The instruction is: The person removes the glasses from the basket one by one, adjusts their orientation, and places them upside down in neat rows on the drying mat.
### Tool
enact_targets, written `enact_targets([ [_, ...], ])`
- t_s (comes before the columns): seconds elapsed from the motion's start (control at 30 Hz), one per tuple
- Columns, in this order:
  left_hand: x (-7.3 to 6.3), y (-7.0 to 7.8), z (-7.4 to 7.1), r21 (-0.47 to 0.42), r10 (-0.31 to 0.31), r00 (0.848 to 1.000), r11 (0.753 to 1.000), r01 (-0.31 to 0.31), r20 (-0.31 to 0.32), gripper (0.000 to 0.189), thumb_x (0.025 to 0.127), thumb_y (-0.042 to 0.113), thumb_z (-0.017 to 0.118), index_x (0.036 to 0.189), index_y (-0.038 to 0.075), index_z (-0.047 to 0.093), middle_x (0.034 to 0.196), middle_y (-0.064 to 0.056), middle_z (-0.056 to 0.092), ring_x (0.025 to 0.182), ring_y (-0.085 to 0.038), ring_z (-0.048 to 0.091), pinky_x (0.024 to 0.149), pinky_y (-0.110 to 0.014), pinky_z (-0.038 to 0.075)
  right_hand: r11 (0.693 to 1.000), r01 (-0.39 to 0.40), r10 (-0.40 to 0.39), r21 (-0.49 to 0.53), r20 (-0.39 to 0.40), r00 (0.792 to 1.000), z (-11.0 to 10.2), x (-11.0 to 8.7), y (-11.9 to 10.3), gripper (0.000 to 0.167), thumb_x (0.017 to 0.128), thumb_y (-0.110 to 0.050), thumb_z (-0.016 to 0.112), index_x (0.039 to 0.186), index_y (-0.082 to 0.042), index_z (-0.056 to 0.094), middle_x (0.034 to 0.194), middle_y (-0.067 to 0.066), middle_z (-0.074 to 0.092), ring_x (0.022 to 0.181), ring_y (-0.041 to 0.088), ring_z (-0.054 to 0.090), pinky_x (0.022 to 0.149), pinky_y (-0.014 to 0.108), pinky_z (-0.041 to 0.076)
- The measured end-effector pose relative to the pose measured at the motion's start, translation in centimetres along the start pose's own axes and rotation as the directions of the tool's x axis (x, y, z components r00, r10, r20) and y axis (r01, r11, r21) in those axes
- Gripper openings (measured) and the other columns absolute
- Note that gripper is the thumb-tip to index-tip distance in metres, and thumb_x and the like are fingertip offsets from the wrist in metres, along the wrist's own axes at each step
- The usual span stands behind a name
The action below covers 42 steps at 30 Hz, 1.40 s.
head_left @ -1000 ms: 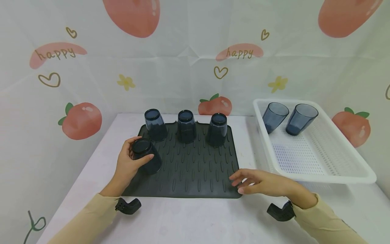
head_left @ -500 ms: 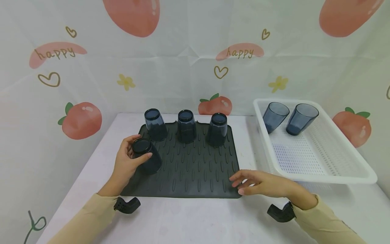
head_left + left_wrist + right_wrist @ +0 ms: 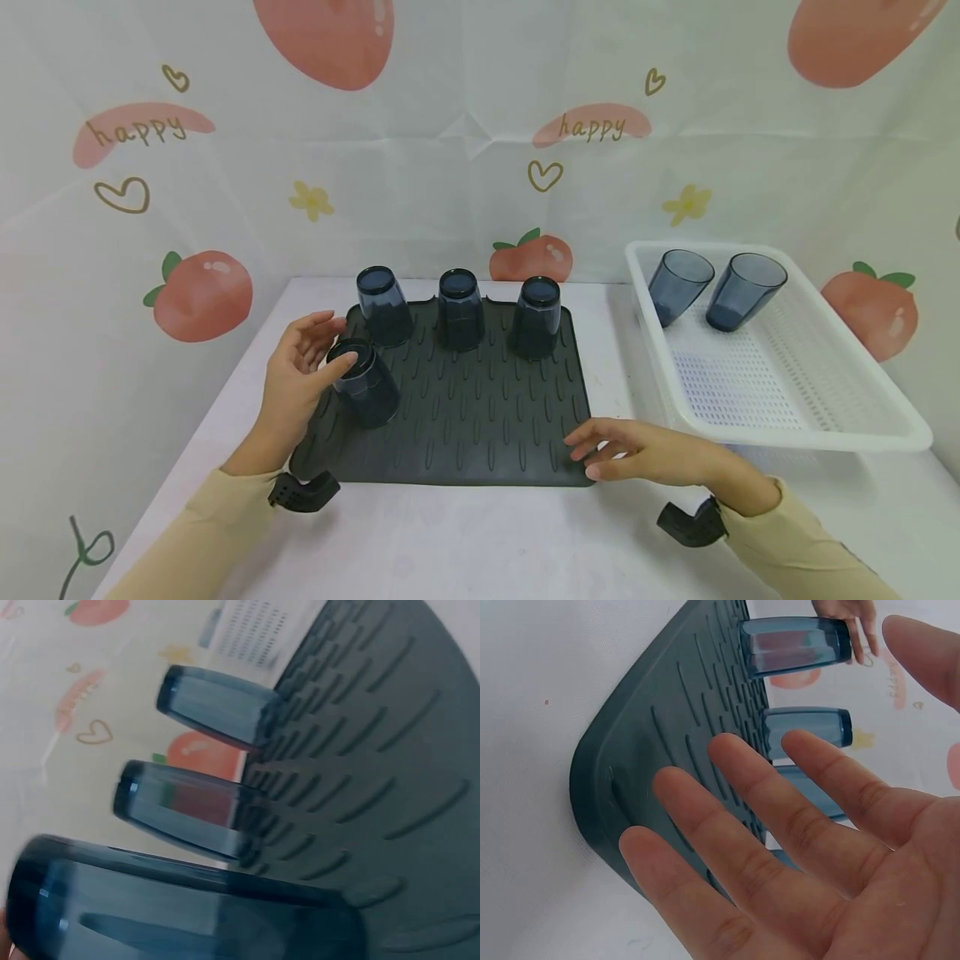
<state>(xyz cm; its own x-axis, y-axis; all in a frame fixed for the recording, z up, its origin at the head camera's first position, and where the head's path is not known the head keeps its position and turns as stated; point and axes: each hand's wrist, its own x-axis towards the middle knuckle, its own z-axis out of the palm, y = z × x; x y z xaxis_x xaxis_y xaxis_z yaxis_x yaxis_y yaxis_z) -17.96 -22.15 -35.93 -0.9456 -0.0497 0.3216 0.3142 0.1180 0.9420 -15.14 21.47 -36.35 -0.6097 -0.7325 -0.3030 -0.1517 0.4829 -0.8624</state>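
Note:
A dark blue glass (image 3: 365,387) stands upside down on the left part of a black ridged drying mat (image 3: 472,433). Beside its top is my left hand (image 3: 295,371), fingers loosely bent and holding nothing; the thumb overlaps the glass rim in the head view, and whether it touches I cannot tell. That glass (image 3: 180,907) fills the bottom of the left wrist view. Over the mat's front right corner hovers my right hand (image 3: 645,450), its fingers (image 3: 757,776) spread with nothing in them.
Behind, three more upturned glasses form a row: left (image 3: 386,312), middle (image 3: 460,312) and right (image 3: 536,321). A white perforated basket (image 3: 795,437) at right holds two tilted blue glasses (image 3: 678,287). A printed cloth (image 3: 450,167) hangs behind the white table (image 3: 465,542).
My left hand has let go of the front glass, its fingers lifting up and to the left. The glass stays where it was. The right hand has hardly moved.

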Motion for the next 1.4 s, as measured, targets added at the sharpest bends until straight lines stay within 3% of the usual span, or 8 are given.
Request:
enact_targets([
  [0.3, 0.5, 3.5, 0.7, -0.105, 0.064, 0.998, 0.992, -0.066, -0.016, 0.047, 0.089, -0.009, 0.061, 0.133, 0.002, 0.049, 0.127, -0.006, 0.058, 0.124, -0.016, 0.053, 0.107, -0.018, 0.037, 1.0, 0.005, -0.005, -0.009, -0.001, 1.0, -0.1, 0.0, 0.1, 0.04, 0.097, -0.028, 0.059, 0.131, -0.009, 0.052, 0.125, 0.008, 0.059, 0.117, 0.032, 0.055, 0.091, 0.026, 0.047],
  [0.5, 0.5, 5.2, 2.1, -0.135, 0.095, 0.995, 0.987, -0.091, 0.025, 0.041, 0.091, -0.01, 0.057, 0.13, 0.001, 0.051, 0.124, -0.004, 0.061, 0.118, -0.013, 0.058, 0.099, -0.018, 0.044, 0.999, 0.023, -0.023, 0.023, 0.012, 1.0, -0.3, 0.1, 0.0, 0.04, 0.097, -0.025, 0.059, 0.132, -0.006, 0.051, 0.126, 0.012, 0.058, 0.119, 0.034, 0.053, 0.09, 0.027, 0.047],
  [0.73, 0.2, 5.5, 4.0, -0.176, 0.111, 0.984, 0.981, -0.086, 0.137, 0.039, 0.091, -0.009, 0.057, 0.129, -0.002, 0.05, 0.123, -0.006, 0.062, 0.115, -0.014, 0.061, 0.094, -0.021, 0.049, 1.0, 0.009, -0.009, 0.014, 0.005, 1.0, -0.3, 0.0, -0.1, 0.04, 0.097, -0.025, 0.059, 0.132, -0.006, 0.051, 0.126, 0.011, 0.059, 0.119, 0.034, 0.053, 0.093, 0.034, 0.046],
  [0.87, 0.0, 4.6, 5.0, -0.142, 0.1, 0.964, 0.988, -0.066, 0.245, 0.038, 0.092, -0.007, 0.058, 0.129, -0.004, 0.051, 0.125, -0.006, 0.061, 0.115, -0.015, 0.061, 0.093, -0.022, 0.05, 1.0, 0.002, -0.002, 0.004, 0.001, 1.0, -0.2, 0.1, -0.1, 0.04, 0.097, -0.025, 0.059, 0.132, -0.006, 0.051, 0.126, 0.011, 0.059, 0.12, 0.034, 0.053, 0.094, 0.036, 0.046],
  [1.03, -0.4, 3.3, 6.3, -0.076, 0.049, 0.922, 0.997, -0.021, 0.385, 0.034, 0.093, -0.001, 0.06, 0.127, -0.001, 0.055, 0.124, -0.005, 0.063, 0.114, -0.016, 0.062, 0.092, -0.025, 0.052, 1.0, 0.012, -0.012, 0.027, 0.008, 1.0, -0.2, 0.1, -0.2, 0.041, 0.097, -0.025, 0.059, 0.132, -0.005, 0.051, 0.127, 0.013, 0.058, 0.12, 0.036, 0.052, 0.092, 0.033, 0.047],
  [1.2, -1.2, 2.3, 7.9, -0.011, -0.027, 0.858, 0.999, 0.038, 0.514, 0.031, 0.094, 0.005, 0.061, 0.125, 0.002, 0.058, 0.123, -0.018, 0.061, 0.112, -0.018, 0.063, 0.091, -0.027, 0.052, 0.998, 0.016, -0.017, 0.063, 0.019, 1.0, -0.3, 0.0, -0.3, 0.04, 0.098, -0.023, 0.058, 0.132, -0.003, 0.05, 0.128, 0.015, 0.057, 0.121, 0.038, 0.05, 0.089, 0.028, 0.048],
  [1.3, -1.8, 1.5, 8.8, 0.027, -0.083, 0.79, 0.996, 0.084, 0.608, 0.031, 0.096, 0.007, 0.06, 0.126, 0.002, 0.057, 0.123, -0.024, 0.06, 0.113, -0.029, 0.061, 0.091, -0.027, 0.052, 0.998, 0.013, -0.014, 0.066, 0.019, 1.0, -0.3, 0.0, -0.2, 0.04, 0.098, -0.023, 0.058, 0.132, -0.003, 0.05, 0.128, 0.016, 0.057, 0.121, 0.039, 0.05, 0.089, 0.029, 0.049],
  [1.4, -2.4, 0.7, 9.6, 0.093, -0.154, 0.698, 0.988, 0.125, 0.7, 0.032, 0.097, 0.009, 0.058, 0.128, 0.002, 0.056, 0.123, -0.023, 0.06, 0.115, -0.036, 0.059, 0.09, -0.025, 0.052, 0.998, 0.009, -0.01, 0.063, 0.017, 1.0, -0.2, 0.0, -0.2, 0.039, 0.098, -0.022, 0.058, 0.132, -0.004, 0.051, 0.127, 0.015, 0.057, 0.121, 0.038, 0.05, 0.09, 0.032, 0.048],
])
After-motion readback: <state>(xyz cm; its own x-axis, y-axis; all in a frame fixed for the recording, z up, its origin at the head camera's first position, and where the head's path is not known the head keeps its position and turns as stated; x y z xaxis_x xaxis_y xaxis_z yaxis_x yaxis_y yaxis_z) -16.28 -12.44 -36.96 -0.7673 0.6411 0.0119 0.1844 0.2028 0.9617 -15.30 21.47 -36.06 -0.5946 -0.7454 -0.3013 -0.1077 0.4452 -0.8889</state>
